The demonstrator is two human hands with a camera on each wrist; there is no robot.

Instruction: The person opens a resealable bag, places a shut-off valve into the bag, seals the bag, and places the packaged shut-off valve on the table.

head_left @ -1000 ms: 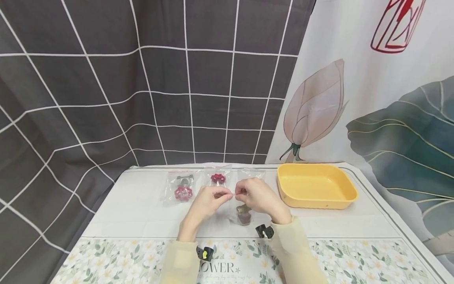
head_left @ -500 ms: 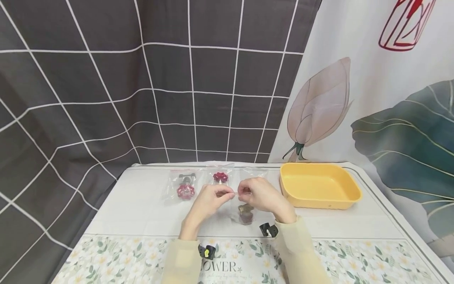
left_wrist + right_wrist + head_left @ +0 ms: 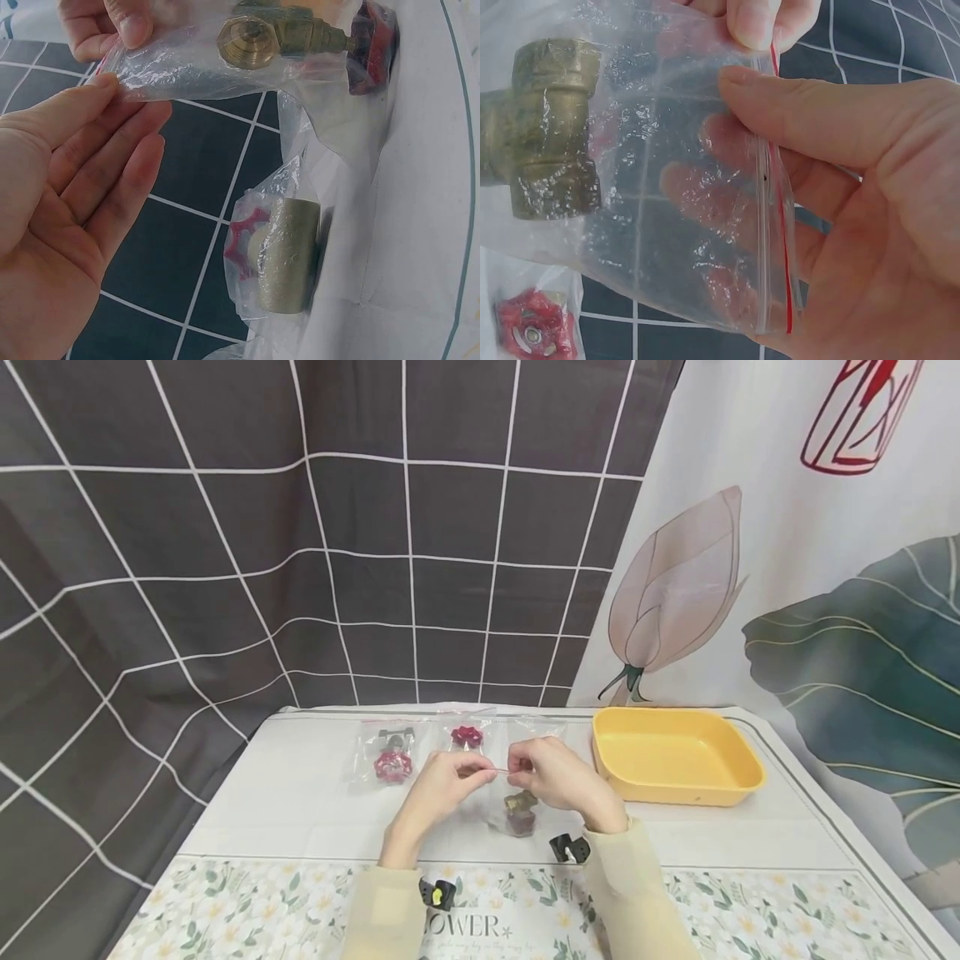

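A clear zip bag [image 3: 622, 247] with a red line along its mouth holds a brass valve [image 3: 551, 127]; its dark red handwheel [image 3: 373, 49] shows in the left wrist view. My left hand [image 3: 438, 789] pinches one end of the mouth between thumb and forefinger, the other fingers extended. My right hand [image 3: 558, 777] pinches the same edge farther along, thumb in front and fingers behind the film. In the head view the bag hangs below the hands, near the tabletop. I cannot tell whether the zip is sealed.
Bagged valves with red handwheels lie at the back left [image 3: 393, 766] and behind my hands [image 3: 467, 737]. More clear plastic [image 3: 536, 725] shows beyond the right hand. A yellow tray [image 3: 678, 793] stands to the right on the white table [image 3: 300, 810], before a grid-patterned curtain [image 3: 450, 593].
My right fingertips have shifted slightly right along the bag's edge, widening the gap to the left ones. The left hand keeps its pinch. The head view has shifted a little.
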